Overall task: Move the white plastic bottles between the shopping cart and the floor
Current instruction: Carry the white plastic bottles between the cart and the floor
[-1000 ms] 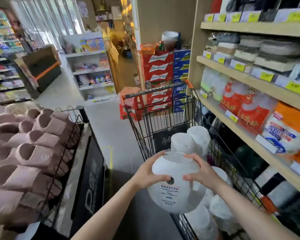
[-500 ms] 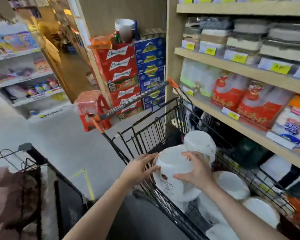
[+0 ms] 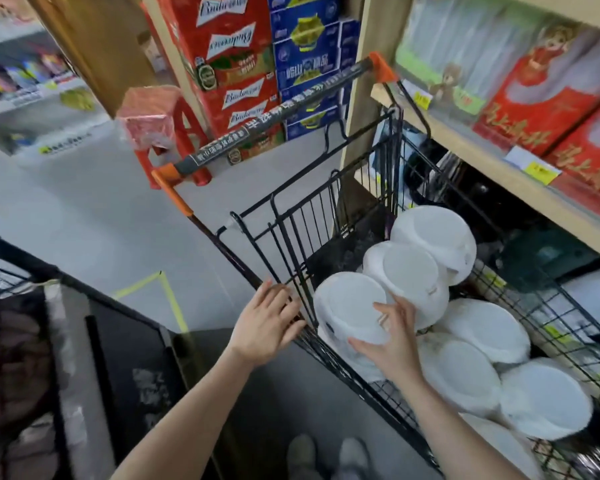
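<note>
Head camera looks down into your black wire shopping cart (image 3: 293,237), filled with white plastic bottles (image 3: 433,237) lying on their sides. Your right hand (image 3: 392,337) rests with spread, fairly straight fingers against the nearest bottle (image 3: 350,303), inside the cart's left wall. Your left hand (image 3: 267,323) is flat and empty at the cart's rim.

Only the round bases of the white plastic bottles (image 3: 458,372) faced up from the shopping cart (image 3: 274,116); their necks and caps lay hidden below. The right hand (image 3: 392,344) covered one side of the nearest bottle (image 3: 352,306), and whether it gripped or merely rested could not be told. The cart's near end ran off the bottom edge, as did two blurred shoes (image 3: 302,452). The shelf's price labels (image 3: 537,168) were too smeared to read.
</note>
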`<state>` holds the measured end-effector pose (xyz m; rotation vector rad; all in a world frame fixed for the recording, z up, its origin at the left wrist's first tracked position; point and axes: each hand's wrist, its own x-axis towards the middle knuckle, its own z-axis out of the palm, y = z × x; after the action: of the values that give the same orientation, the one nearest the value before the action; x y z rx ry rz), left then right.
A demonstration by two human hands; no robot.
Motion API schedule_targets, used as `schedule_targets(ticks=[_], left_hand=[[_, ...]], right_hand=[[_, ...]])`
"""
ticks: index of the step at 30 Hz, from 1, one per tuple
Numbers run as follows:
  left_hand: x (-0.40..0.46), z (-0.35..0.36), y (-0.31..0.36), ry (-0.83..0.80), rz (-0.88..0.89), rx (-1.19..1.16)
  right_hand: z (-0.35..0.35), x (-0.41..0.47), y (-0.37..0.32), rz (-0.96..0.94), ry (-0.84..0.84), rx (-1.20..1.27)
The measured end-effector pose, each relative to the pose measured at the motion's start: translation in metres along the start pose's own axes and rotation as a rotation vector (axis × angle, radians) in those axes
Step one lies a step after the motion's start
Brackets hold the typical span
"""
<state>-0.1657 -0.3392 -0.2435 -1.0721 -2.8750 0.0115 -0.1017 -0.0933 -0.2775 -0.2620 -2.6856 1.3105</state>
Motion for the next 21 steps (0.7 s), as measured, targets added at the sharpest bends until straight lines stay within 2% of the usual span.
schedule_targets(ticks=[4, 8, 13, 16, 18, 21], left_hand=[[0.0, 0.003, -0.002, 0.06, 0.018, 0.001], [-0.001, 0.0, -0.001, 0.028, 0.005, -0.008], [0.0, -0.014, 0.005, -0.113, -0.053, -0.068], [0.019, -0.028, 0.013, -0.217, 0.018, -0.129], [0.046, -0.041, 0.029, -0.359, 0.103, -0.157], [0.093, -0.058, 0.065, -0.38, 0.186, -0.174]], right_hand=[[-0.008, -0.015, 0.011, -0.016, -0.001, -0.069], [-0.024, -0.016, 0.007, 0.032, -0.049, -0.217], [-0.044, -0.004, -0.014, 0.125, -0.358, -0.338], [-0.071, 0.0, -0.032, 0.221, -0.545, -0.367], [-0.096, -0.006, -0.036, 0.286, -0.542, -0.327], [-0.14, -0.025, -0.035, 0.392, -0.497, -0.252]])
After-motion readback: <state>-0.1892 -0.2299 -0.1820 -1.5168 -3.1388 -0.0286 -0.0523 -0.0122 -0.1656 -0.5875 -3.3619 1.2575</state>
